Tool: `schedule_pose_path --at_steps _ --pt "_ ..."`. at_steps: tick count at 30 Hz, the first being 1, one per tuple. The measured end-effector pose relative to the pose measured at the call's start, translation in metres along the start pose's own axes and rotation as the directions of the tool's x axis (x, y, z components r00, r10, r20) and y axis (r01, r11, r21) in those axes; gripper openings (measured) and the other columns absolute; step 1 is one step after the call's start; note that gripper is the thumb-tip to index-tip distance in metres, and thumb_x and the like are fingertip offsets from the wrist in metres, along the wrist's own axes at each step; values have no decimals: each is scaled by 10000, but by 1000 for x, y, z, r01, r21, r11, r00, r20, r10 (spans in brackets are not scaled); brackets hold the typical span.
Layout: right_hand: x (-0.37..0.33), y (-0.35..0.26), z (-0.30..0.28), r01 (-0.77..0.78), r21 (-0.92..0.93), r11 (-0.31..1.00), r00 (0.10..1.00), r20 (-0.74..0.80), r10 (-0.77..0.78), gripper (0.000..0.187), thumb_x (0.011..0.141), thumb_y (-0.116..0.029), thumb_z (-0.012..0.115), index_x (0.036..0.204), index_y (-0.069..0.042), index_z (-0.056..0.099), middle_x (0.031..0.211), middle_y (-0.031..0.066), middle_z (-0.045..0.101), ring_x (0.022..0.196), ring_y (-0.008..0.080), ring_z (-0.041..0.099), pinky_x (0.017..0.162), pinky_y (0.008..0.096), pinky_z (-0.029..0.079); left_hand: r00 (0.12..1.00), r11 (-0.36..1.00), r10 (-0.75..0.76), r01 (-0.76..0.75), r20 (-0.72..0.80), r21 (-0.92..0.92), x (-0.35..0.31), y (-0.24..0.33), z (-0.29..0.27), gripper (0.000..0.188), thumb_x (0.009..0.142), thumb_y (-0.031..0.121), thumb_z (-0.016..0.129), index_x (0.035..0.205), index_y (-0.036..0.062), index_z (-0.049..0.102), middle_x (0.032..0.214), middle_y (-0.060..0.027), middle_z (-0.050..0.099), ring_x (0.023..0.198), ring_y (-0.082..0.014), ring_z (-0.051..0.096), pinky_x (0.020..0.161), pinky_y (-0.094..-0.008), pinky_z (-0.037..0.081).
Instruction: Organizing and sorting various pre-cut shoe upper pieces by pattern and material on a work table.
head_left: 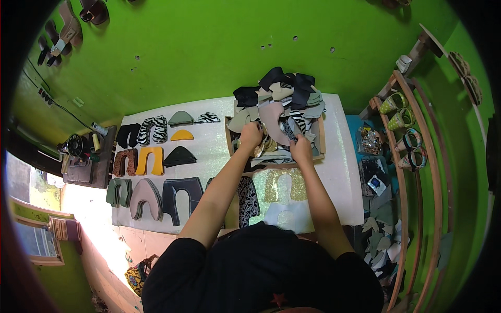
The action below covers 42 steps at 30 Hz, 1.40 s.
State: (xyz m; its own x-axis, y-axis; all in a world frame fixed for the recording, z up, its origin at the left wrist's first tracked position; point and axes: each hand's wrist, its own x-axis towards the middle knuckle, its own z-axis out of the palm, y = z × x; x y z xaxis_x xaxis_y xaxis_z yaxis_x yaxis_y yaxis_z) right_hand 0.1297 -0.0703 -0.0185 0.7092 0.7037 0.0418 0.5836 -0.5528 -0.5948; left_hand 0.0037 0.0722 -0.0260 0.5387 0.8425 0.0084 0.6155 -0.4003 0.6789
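Note:
Both my hands are in a shallow cardboard box [321,136] heaped with cut scraps of leather-like material. At its left side, my left hand [251,136] has its fingers curled beside a shiny gold scrap [267,145]; what they grip is partly hidden. My right hand [301,149] pinches at a grey patterned strip [293,127] on the right of the heap. Between the hands lies a curved pale pink-beige piece [272,116]. Black, green, grey and zebra-striped scraps surround it, with a black piece [275,78] on top at the back.
Left on the white-covered table [214,143] lie stacked arch-shaped pieces, including zebra-striped [152,130], yellow [150,160] and pink-beige [146,200] ones. Glittery gold pieces [276,186] lie in front of the box. A wooden rack [417,188] with shoes stands right; a sewing machine [76,146] stands left.

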Motion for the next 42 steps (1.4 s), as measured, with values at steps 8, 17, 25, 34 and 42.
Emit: schedule_pose_path --at_steps 8,17,25,34,42 --pt "-9 -2 -4 48 147 988 985 -173 -22 245 755 -165 563 917 17 566 918 214 596 863 369 563 752 411 440 998 995 -12 19 -68 96 -20 29 -22 206 732 221 593 824 45 648 814 -197 619 759 -353 598 692 -418 483" --pt "-13 -1 -1 113 195 974 944 -327 -44 232 777 -151 541 930 23 552 908 221 584 861 381 542 759 410 423 971 992 77 -99 -226 -84 -35 38 -45 218 766 215 596 811 7 641 704 -155 624 635 -306 600 595 -371 464" --pt "-17 0 -1 114 203 973 910 -415 -20 219 800 -135 499 960 15 510 930 212 549 863 386 523 742 434 418 887 935 160 -277 -434 -222 -37 51 -52 164 822 155 527 864 1 566 722 -210 590 663 -382 570 578 -423 433" --pt "-17 -3 -3 -27 195 980 942 -323 90 231 801 -186 514 975 -35 526 928 183 591 863 365 557 735 434 435 827 899 187 -362 -531 -247 -35 68 -74 144 869 136 483 895 -5 484 678 -187 572 591 -312 546 532 -377 409" --pt "8 29 2 40 700 713 926 -293 236 202 811 -111 562 977 1 536 822 100 599 702 171 563 640 285 456 845 820 144 -394 -516 -416 -36 77 -102 140 851 98 527 898 -28 488 760 -151 615 666 -195 591 611 -293 450"
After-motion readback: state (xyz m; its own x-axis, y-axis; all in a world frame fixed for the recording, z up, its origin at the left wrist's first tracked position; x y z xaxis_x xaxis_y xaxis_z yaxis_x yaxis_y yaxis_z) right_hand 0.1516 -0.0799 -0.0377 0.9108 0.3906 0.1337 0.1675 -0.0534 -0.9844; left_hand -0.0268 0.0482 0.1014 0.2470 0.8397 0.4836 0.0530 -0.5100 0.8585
